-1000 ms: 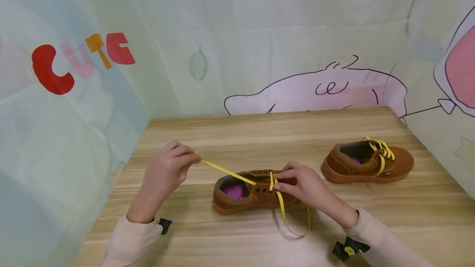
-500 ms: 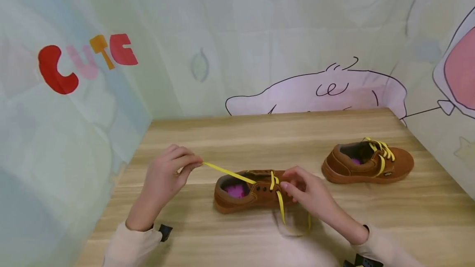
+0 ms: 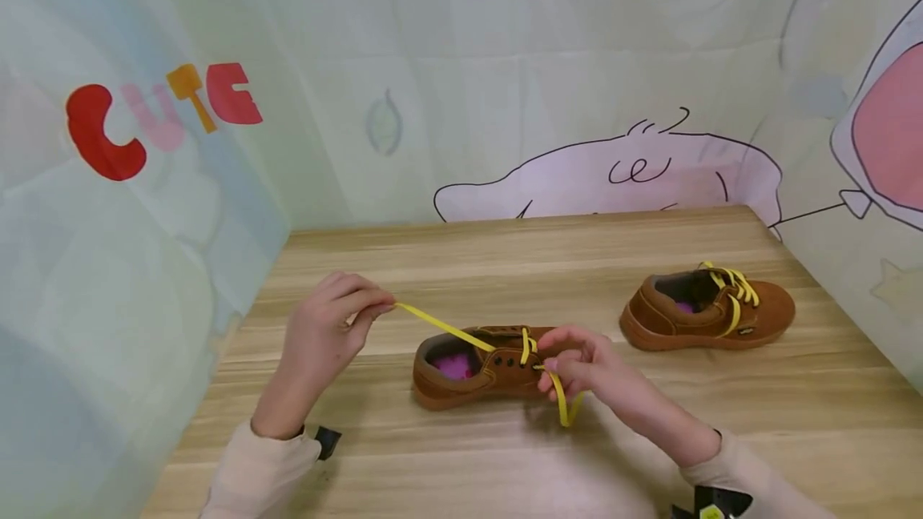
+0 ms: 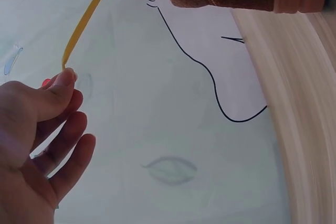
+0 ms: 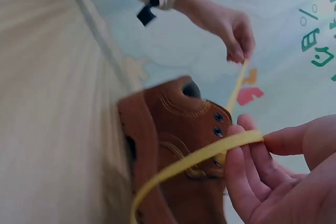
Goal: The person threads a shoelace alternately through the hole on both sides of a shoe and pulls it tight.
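Observation:
A brown shoe (image 3: 497,383) with a pinkish-purple insole sits on the table, toe to the right. Its yellow shoelace (image 3: 443,325) is threaded through some of the eyelets. My left hand (image 3: 324,343), left of the shoe and raised, pinches one lace end and holds it taut. At the shoe's front half, my right hand (image 3: 594,367) covers part of the toe. The right wrist view shows thumb and fingers pinching the other length of yellow shoelace (image 5: 194,157), which hangs down past the shoe's side.
A matching brown shoe (image 3: 714,315), laced in yellow, stands at the right of the wooden table (image 3: 404,263). Printed cloth walls (image 3: 324,102) rise behind the table and along both sides.
My right hand has let go near the crossed lace and now pinches the loose length on the near side. That loop has lifted and shortened. The left hand has barely moved.

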A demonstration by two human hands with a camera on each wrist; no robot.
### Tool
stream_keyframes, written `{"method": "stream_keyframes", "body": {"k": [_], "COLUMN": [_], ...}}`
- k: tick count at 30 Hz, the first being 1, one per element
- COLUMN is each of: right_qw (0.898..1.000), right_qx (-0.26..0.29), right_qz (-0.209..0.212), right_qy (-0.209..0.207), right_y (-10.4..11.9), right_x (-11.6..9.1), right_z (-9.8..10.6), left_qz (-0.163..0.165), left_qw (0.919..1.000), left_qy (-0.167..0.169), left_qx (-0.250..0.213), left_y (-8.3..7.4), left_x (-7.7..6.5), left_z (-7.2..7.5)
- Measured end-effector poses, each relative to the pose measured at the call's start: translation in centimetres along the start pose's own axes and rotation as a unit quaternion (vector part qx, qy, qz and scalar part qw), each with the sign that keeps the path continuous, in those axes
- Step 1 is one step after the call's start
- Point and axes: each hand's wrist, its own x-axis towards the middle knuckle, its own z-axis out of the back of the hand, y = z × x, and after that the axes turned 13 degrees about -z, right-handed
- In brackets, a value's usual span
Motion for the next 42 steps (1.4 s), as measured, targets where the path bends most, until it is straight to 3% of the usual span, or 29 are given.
{"method": "stream_keyframes", "body": {"k": [5, 8, 10, 13, 15, 19, 24, 29, 32, 36, 38, 40, 42], "right_qw": [1.000, 0.995, 0.980, 0.941, 0.920, 0.903, 0.887, 0.883, 0.889, 0.923, 0.929, 0.924, 0.903], "right_qx": [-0.023, -0.084, -0.161, -0.279, -0.332, -0.378, -0.408, -0.414, -0.402, -0.337, -0.320, -0.327, -0.364], "right_qz": [0.000, 0.021, 0.061, 0.117, 0.139, 0.148, 0.154, 0.151, 0.154, 0.135, 0.135, 0.148, 0.175], "right_qy": [-0.015, -0.059, -0.098, -0.149, -0.156, -0.141, -0.155, -0.162, -0.156, -0.127, -0.126, -0.131, -0.146], "right_y": [0.3, -0.1, -0.4, -0.6, -0.7, -0.5, -0.4, -0.4, -0.4, -0.6, -0.5, -0.3, -0.1], "right_x": [1.6, 2.5, 2.8, 3.0, 3.0, 2.8, 2.8, 2.9, 3.1, 3.2, 3.4, 3.6, 4.0], "right_z": [1.4, 1.6, 1.4, 1.1, 1.2, 1.3, 1.0, 0.8, 0.9, 1.5, 1.7, 1.8, 1.8], "left_qz": [-0.009, -0.017, -0.018, -0.013, -0.011, -0.031, -0.067, -0.073, -0.075, -0.051, -0.013, 0.027, 0.057], "left_qw": [0.9999, 0.9996, 0.9995, 0.9996, 0.9996, 0.9988, 0.9941, 0.9901, 0.9918, 0.9976, 0.9948, 0.9867, 0.9786], "left_qy": [-0.013, -0.022, -0.025, -0.025, -0.026, -0.035, -0.061, -0.072, -0.066, -0.039, -0.021, -0.004, 0.016], "left_qx": [0.001, 0.001, 0.002, 0.004, 0.004, 0.014, 0.061, 0.096, 0.080, -0.025, -0.099, -0.160, -0.197], "left_y": [-0.2, -0.5, -0.6, -0.7, -0.7, -0.5, 0.4, 1.1, 1.3, 1.0, 0.4, -0.2, -0.7], "left_x": [0.5, 0.7, 0.7, 0.9, 0.9, 1.1, 1.2, 1.2, 0.9, 0.4, 0.2, 0.2, 0.3], "left_z": [-0.1, -0.2, -0.3, -0.3, -0.4, -0.3, 0.5, 1.3, 1.2, 0.6, 0.2, -0.1, -0.5]}}
